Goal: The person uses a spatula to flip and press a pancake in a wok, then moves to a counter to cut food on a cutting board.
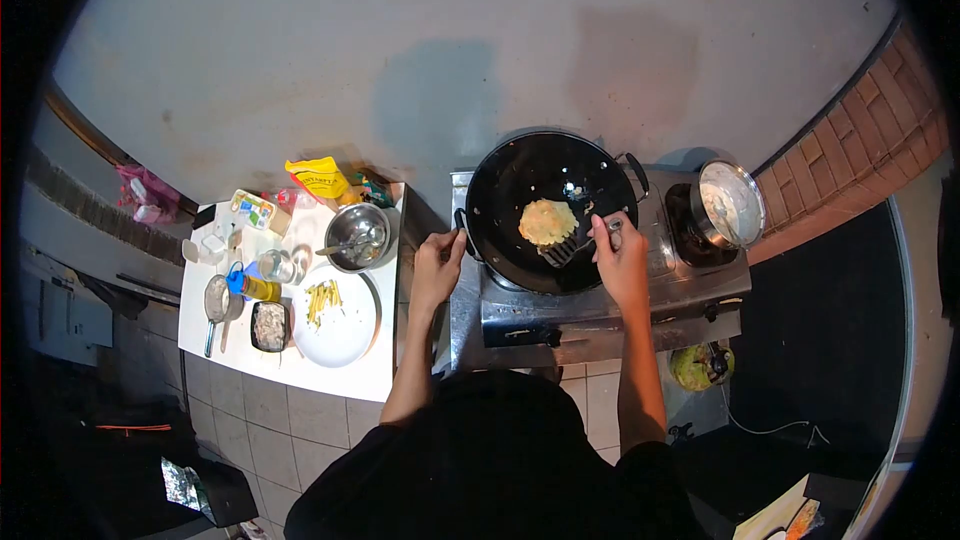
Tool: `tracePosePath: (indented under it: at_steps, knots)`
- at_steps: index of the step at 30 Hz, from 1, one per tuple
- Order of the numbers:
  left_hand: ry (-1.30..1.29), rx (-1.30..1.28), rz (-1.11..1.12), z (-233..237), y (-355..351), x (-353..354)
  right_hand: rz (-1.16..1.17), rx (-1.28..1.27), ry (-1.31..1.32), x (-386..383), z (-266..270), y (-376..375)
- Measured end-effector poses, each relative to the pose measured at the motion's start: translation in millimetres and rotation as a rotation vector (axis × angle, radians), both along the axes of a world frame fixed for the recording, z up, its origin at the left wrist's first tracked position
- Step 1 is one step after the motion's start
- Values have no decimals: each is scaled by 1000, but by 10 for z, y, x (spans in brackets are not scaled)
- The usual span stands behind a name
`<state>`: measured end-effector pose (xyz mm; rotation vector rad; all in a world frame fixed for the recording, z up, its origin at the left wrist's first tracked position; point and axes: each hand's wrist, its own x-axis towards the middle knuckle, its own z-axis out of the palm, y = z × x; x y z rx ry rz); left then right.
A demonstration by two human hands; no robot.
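A black wok (pixel 500 180) sits on the metal gas stove (pixel 510 310). Inside it lies a round, golden-yellow fritter (pixel 547 222), with small bits scattered around it. My left hand (pixel 438 265) is closed around the wok's left loop handle (pixel 461 224). In my right hand (pixel 620 258) is a slotted spatula (pixel 559 253), gripped at its handle over the wok's right side. The spatula's slotted end touches the lower right edge of the fritter; whether any of it reaches underneath cannot be seen.
A metal pot (pixel 732 204) with whitish residue stands on the right burner. On the white table (pixel 215 340) at left are a steel bowl (pixel 358 237), a white plate (pixel 340 332) with yellow-green strips, a black-rimmed container (pixel 269 326), a small pan (pixel 216 298) and a yellow bag (pixel 318 178).
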<state>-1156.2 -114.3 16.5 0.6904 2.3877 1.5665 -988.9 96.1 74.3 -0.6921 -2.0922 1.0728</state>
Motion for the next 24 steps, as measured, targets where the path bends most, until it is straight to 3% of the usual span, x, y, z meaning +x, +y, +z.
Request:
tracePosePath:
  at_steps: [8, 16, 19, 24]
  knots:
    - [16, 15, -24, -11, -14, -7, -43, -234, -43, 109, 248, -50]
    - [-48, 70, -20, -47, -19, -19, -98, -480, 193, 114, 125, 55]
    - [-17, -24, -78, -57, -43, -46, -148, -500, 291, 117, 39, 136]
    - [11, 73, -24, -61, -15, -13, -161, -548, 382, 141, -24, 197]
